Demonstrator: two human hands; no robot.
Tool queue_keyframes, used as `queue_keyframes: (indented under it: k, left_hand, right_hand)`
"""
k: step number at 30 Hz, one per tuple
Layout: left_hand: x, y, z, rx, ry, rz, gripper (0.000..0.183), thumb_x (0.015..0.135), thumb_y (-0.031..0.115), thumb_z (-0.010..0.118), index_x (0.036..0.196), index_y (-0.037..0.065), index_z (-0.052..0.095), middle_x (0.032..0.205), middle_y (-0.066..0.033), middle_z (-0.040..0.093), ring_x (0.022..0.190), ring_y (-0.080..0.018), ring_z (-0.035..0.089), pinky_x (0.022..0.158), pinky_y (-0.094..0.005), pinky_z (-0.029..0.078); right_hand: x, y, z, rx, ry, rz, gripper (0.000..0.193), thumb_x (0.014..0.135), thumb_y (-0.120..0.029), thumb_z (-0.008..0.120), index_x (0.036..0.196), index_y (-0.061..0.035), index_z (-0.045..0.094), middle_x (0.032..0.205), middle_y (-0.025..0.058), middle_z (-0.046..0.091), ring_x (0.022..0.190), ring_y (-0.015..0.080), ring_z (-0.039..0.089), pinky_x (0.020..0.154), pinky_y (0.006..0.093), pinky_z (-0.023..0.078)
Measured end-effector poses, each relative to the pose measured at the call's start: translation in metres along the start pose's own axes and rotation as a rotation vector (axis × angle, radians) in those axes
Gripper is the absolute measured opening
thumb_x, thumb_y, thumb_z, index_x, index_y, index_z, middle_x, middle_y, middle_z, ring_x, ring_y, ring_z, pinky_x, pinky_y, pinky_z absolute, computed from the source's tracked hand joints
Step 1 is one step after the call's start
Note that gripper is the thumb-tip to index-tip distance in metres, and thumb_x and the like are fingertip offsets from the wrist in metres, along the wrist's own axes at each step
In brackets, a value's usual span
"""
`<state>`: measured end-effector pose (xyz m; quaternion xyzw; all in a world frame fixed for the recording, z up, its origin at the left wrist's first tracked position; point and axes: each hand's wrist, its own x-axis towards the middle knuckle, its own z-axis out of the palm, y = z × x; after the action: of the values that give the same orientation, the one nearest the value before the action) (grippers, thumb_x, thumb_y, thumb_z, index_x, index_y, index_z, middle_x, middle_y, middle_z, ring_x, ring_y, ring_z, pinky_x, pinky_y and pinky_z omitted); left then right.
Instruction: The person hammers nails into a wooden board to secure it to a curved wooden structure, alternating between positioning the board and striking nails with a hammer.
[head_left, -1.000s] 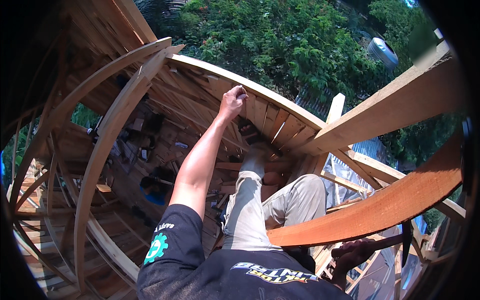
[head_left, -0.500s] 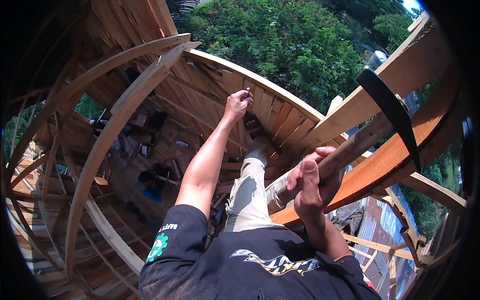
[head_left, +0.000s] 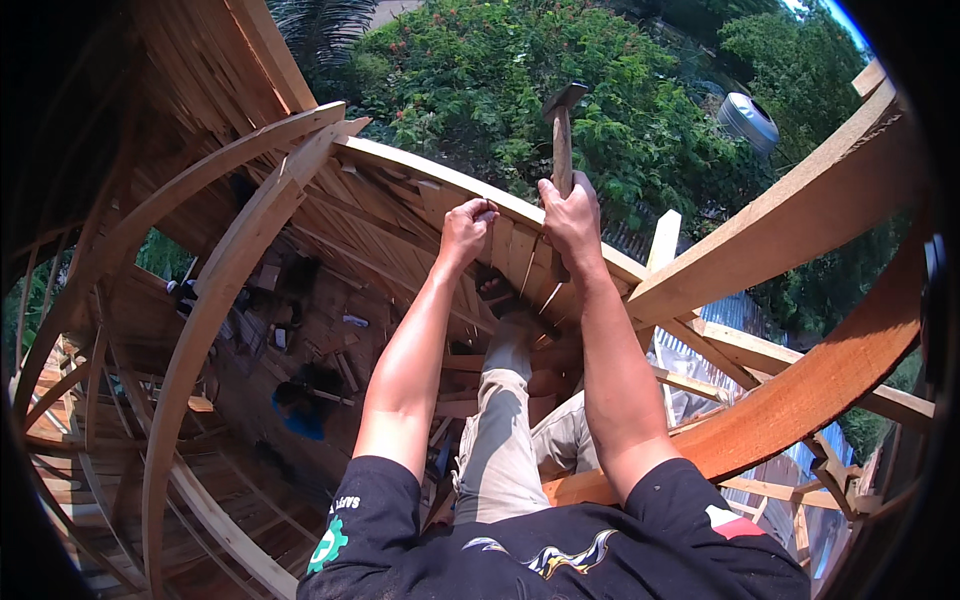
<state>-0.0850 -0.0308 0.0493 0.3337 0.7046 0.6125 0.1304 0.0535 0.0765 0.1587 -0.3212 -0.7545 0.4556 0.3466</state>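
Note:
My right hand (head_left: 572, 222) grips the wooden handle of a hammer (head_left: 562, 150). The hammer stands upright over the far side of the plank wall, its dark metal head uppermost. To the left of it, my left hand (head_left: 465, 232) is closed in a pinch on a small nail (head_left: 490, 204), mostly hidden by the fingertips. The nail is at the inner side of the plank wall (head_left: 520, 245), just below the pale top rail (head_left: 440, 165). Whether its point touches the wood I cannot tell.
Curved wooden ribs (head_left: 205, 300) rise on the left, above a cluttered floor far below. My sandalled foot (head_left: 495, 288) rests by the plank wall. A thick beam (head_left: 770, 210) and a reddish curved timber (head_left: 800, 400) run along the right. Green shrubs grow beyond the rail.
My right hand has swung the hammer from the lower right up and left, beside my left hand. The left hand stays pinched on the nail near the rail; the view has shifted.

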Motion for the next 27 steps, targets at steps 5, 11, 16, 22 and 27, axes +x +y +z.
queue_keyframes:
  k: [5, 11, 16, 22, 27]
  left_hand:
    - [0.037, -0.006, 0.023, 0.086, -0.073, 0.068, 0.013, 0.091, 0.006, 0.061, 0.096, -0.001, 0.070, 0.087, -0.0087, 0.073, 0.085, -0.0128, 0.069, 0.078, -0.0275, 0.053]
    - [0.064, -0.036, 0.023, 0.157, -0.198, 0.096, 0.011, 0.091, 0.009, 0.061, 0.096, 0.002, 0.068, 0.083, -0.0084, 0.070, 0.080, -0.0138, 0.065, 0.076, -0.0291, 0.050]
    - [0.072, -0.049, 0.027, 0.073, -0.170, 0.110, 0.011, 0.091, 0.009, 0.063, 0.097, 0.003, 0.069, 0.082, -0.0065, 0.071, 0.077, -0.0117, 0.066, 0.072, -0.0282, 0.051]
    - [0.074, -0.045, 0.033, 0.076, -0.185, 0.056, 0.012, 0.092, 0.008, 0.063, 0.099, 0.002, 0.071, 0.087, -0.0026, 0.073, 0.083, -0.0069, 0.064, 0.078, -0.0244, 0.050]
    - [0.076, -0.054, 0.037, 0.024, -0.150, 0.072, 0.012, 0.093, 0.008, 0.063, 0.099, 0.001, 0.070, 0.086, -0.0022, 0.073, 0.083, -0.0063, 0.065, 0.077, -0.0227, 0.050]
  right_hand:
    - [0.037, 0.036, 0.012, -0.071, -0.052, 0.033, 0.028, 0.096, -0.027, 0.061, 0.103, -0.0003, 0.055, 0.071, 0.0043, 0.060, 0.050, 0.0111, 0.055, 0.042, 0.0295, 0.045]
    - [0.033, 0.037, 0.018, -0.172, -0.149, 0.116, 0.031, 0.097, -0.028, 0.059, 0.103, 0.0020, 0.056, 0.076, 0.0070, 0.063, 0.052, 0.0122, 0.058, 0.045, 0.0300, 0.048]
    - [0.000, 0.032, 0.011, -0.182, -0.120, 0.144, 0.031, 0.097, -0.028, 0.058, 0.102, 0.0021, 0.058, 0.074, 0.0134, 0.063, 0.053, 0.0158, 0.060, 0.050, 0.0360, 0.049]
    - [-0.025, 0.025, 0.002, -0.308, -0.154, 0.163, 0.035, 0.096, -0.027, 0.054, 0.114, 0.0023, 0.054, 0.099, 0.0320, 0.065, 0.099, 0.0498, 0.060, 0.085, 0.0530, 0.048]
    - [-0.029, 0.030, -0.005, -0.323, -0.135, 0.096, 0.038, 0.096, -0.026, 0.053, 0.119, 0.0048, 0.052, 0.099, 0.0319, 0.065, 0.100, 0.0487, 0.061, 0.087, 0.0518, 0.048]
